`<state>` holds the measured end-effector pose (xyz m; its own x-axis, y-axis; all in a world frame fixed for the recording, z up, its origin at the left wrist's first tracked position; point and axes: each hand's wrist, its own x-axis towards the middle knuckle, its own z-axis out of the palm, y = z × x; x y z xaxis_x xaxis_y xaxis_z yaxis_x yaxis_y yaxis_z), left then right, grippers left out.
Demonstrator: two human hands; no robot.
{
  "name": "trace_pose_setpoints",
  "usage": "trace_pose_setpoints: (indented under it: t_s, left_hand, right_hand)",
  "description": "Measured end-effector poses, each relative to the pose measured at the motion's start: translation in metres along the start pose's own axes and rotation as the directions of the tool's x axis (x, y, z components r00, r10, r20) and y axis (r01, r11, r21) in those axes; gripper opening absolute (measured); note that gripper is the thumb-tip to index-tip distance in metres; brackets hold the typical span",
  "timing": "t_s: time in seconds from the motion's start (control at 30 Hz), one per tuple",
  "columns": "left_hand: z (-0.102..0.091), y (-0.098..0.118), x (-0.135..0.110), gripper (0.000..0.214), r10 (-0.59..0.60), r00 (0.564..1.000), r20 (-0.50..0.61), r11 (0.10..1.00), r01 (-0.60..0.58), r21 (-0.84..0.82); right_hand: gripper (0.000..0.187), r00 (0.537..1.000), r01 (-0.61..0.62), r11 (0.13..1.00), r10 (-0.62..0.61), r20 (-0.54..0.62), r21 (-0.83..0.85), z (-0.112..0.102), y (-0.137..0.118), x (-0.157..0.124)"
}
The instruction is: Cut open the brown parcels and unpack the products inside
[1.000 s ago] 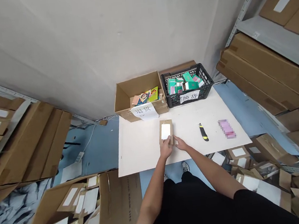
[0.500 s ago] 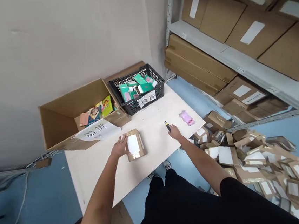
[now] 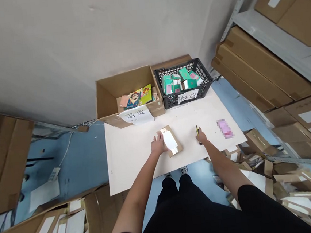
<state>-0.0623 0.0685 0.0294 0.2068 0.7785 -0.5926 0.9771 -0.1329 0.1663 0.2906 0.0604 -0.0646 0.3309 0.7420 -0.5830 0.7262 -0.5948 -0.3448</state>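
A small brown cardboard parcel [image 3: 170, 141] with a white label lies on the white table [image 3: 131, 151]. My left hand [image 3: 157, 145] rests against its left edge, fingers laid on it. My right hand [image 3: 200, 137] is closed on a black and yellow utility knife [image 3: 197, 130] lying on the table to the right of the parcel. A pink blurred object [image 3: 225, 128] lies further right.
At the table's back stand an open cardboard box [image 3: 106, 95] with colourful booklets and a paper sign, and a black plastic crate [image 3: 183, 96] of green boxes. Shelves with large cartons [image 3: 264, 73] rise on the right. Small parcels litter the floor at right and lower left.
My right hand left the parcel, went right and took hold of the utility knife. My left hand stayed at the parcel, which turned slightly. The camera swung about.
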Motion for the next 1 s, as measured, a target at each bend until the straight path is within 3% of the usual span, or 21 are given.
trace_pose_setpoints:
  t_s: [0.1, 0.17, 0.3, 0.37, 0.47, 0.6, 0.83, 1.0]
  left_hand:
    - [0.003, 0.002, 0.004, 0.132, -0.004, 1.000, -0.003, 0.998, 0.004, -0.061]
    - [0.005, 0.004, 0.005, 0.132, 0.010, 1.000, -0.014, 0.996, -0.011, -0.092]
    - [0.008, 0.006, 0.006, 0.134, 0.040, 0.999, -0.026, 0.993, -0.042, -0.107]
    - [0.009, 0.006, 0.006, 0.132, 0.044, 0.999, -0.021, 0.993, -0.046, -0.105]
    - [0.009, 0.005, 0.005, 0.130, 0.062, 0.998, -0.021, 0.991, -0.064, -0.117]
    - [0.010, 0.002, 0.003, 0.131, 0.081, 0.996, -0.026, 0.986, -0.084, -0.145]
    - [0.010, 0.002, 0.005, 0.131, 0.100, 0.994, -0.042, 0.976, -0.106, -0.188]
    - [0.011, -0.001, 0.005, 0.131, 0.097, 0.993, -0.060, 0.978, -0.106, -0.179]
  right_hand:
    - [0.074, 0.997, 0.062, 0.949, -0.073, 0.021, 0.309, 0.002, -0.040, -0.024]
    - [0.069, 0.980, 0.177, 0.902, -0.200, 0.017, 0.393, 0.008, -0.075, -0.047]
    - [0.070, 0.895, 0.427, 0.885, -0.443, 0.055, 0.185, 0.024, -0.145, -0.086]
    - [0.067, 0.865, 0.497, 0.867, -0.498, 0.060, 0.033, 0.031, -0.172, -0.096]
    - [0.061, 0.858, 0.513, 0.850, -0.509, 0.062, -0.122, 0.037, -0.197, -0.104]
    - [0.061, 0.890, 0.454, 0.863, -0.449, 0.072, -0.223, 0.040, -0.204, -0.112]
    - [0.070, 0.950, 0.311, 0.909, -0.300, 0.085, -0.276, 0.049, -0.191, -0.135]
    - [0.075, 0.946, 0.313, 0.897, -0.265, 0.186, -0.312, 0.038, -0.180, -0.152]
